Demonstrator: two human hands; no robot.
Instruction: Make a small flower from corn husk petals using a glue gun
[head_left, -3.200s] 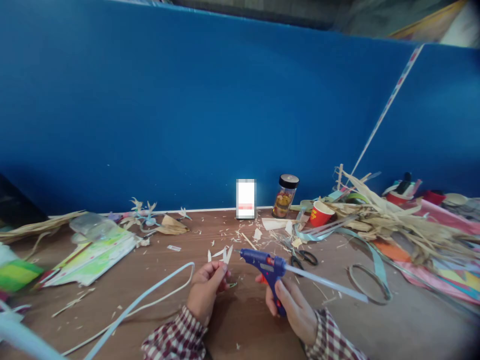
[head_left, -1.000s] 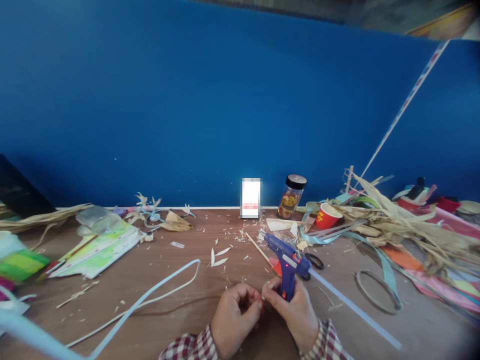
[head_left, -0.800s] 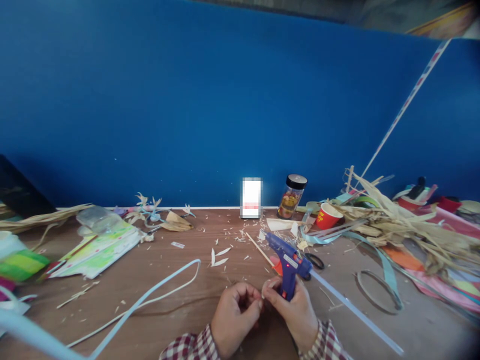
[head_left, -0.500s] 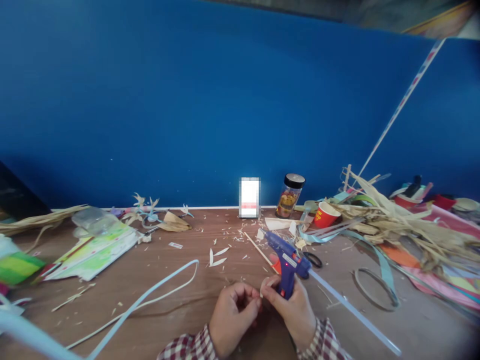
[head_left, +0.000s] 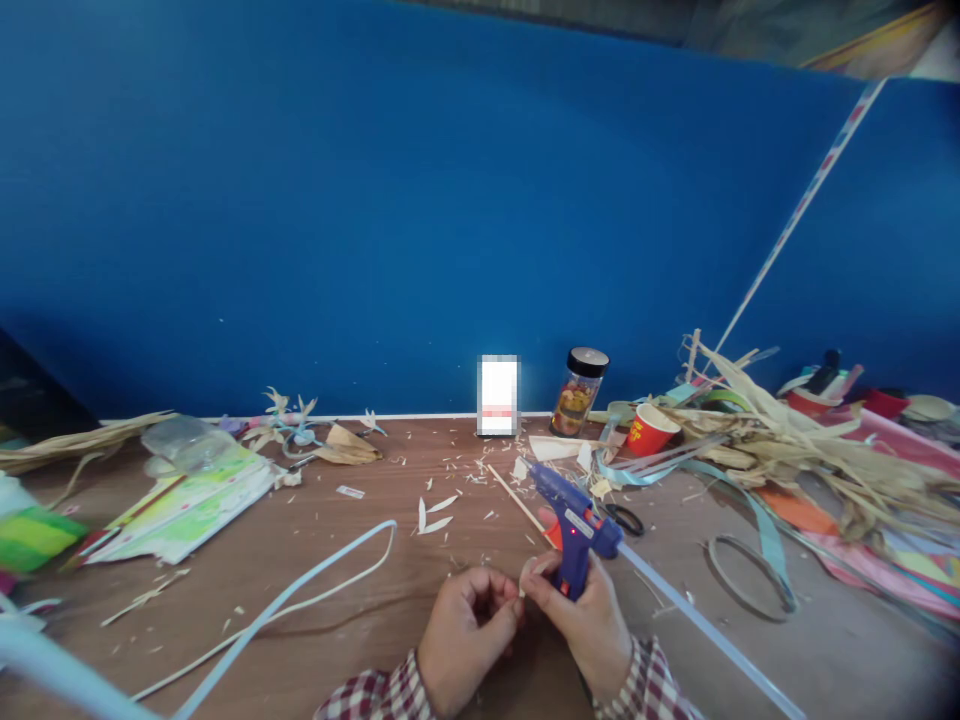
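Close to the tabletop's (head_left: 337, 600) near edge, the right hand (head_left: 583, 628) grips the glue gun (head_left: 574, 525) by its handle, nozzle pointing away, probably to keep the hot tip clear. Its fingertips and the curled-shut left hand (head_left: 465, 632) pinch a pale scrap (head_left: 526, 575) between them.

Open tabletop (head_left: 315, 520) left of centre; glue gun (head_left: 574, 525), scissors (head_left: 624, 520), husk pile (head_left: 787, 445) rightward.
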